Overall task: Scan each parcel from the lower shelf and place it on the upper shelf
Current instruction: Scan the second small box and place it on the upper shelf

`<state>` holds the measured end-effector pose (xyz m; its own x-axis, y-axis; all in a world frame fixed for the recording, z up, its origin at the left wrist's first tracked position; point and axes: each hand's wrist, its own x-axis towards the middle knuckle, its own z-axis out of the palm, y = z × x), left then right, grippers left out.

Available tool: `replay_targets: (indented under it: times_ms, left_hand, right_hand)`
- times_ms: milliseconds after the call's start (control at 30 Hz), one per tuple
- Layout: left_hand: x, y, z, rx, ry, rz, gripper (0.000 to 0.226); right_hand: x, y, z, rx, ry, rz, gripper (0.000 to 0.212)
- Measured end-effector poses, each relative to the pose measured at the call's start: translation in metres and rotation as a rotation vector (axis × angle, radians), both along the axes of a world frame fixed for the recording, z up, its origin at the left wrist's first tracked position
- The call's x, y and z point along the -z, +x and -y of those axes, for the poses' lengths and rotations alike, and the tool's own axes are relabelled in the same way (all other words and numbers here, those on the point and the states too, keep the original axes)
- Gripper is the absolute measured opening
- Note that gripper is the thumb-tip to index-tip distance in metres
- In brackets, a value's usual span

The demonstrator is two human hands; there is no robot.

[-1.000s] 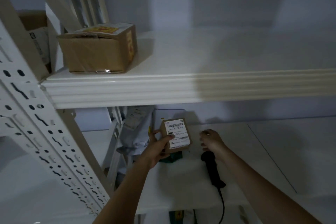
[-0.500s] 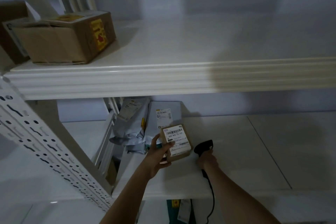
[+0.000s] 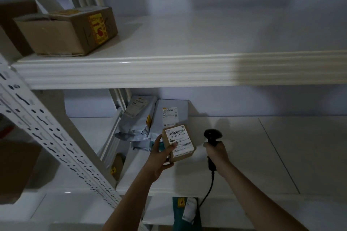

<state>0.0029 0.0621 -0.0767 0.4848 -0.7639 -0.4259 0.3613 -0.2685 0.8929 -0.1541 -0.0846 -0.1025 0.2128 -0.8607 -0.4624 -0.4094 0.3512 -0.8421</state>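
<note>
L hand [image 3: 159, 157] grips small brown parcel [image 3: 179, 143] above lower shelf [image 3: 244, 155], label facing up toward cam. R hand [image 3: 216, 153] is wrapped round scanner [image 3: 212, 137] handle, just right of parcel, not touching; its head looks turned left at the label. Scan likely next; upper shelf [image 3: 187, 47] is straight above.
</note>
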Motion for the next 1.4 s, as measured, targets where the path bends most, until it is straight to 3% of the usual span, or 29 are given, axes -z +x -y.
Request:
replay_targets:
  times_ms: [167, 267, 567, 967, 1400]
  left_hand:
    - [-0.011, -0.005, -0.013, -0.005, -0.008, 0.023, 0.080]
    - [-0.020, -0.008, -0.018, 0.025, -0.011, 0.058, 0.085]
    - [-0.050, -0.020, -0.059, 0.102, -0.107, 0.108, 0.066]
    - [-0.055, -0.048, -0.089, 0.117, -0.111, 0.160, 0.077]
    - [-0.054, -0.091, -0.095, 0.088, -0.159, 0.159, 0.073]
  right_hand:
    - [-0.049, -0.015, -0.034, -0.050, -0.172, 0.146, 0.014]
    - [-0.078, -0.023, -0.063, -0.109, -0.217, 0.192, 0.017]
    - [-0.127, -0.044, -0.149, -0.157, -0.257, 0.158, 0.019]
    - [-0.131, -0.064, -0.194, -0.148, -0.268, 0.144, 0.016]
    - [-0.127, -0.104, -0.208, -0.179, -0.238, 0.193, 0.019]
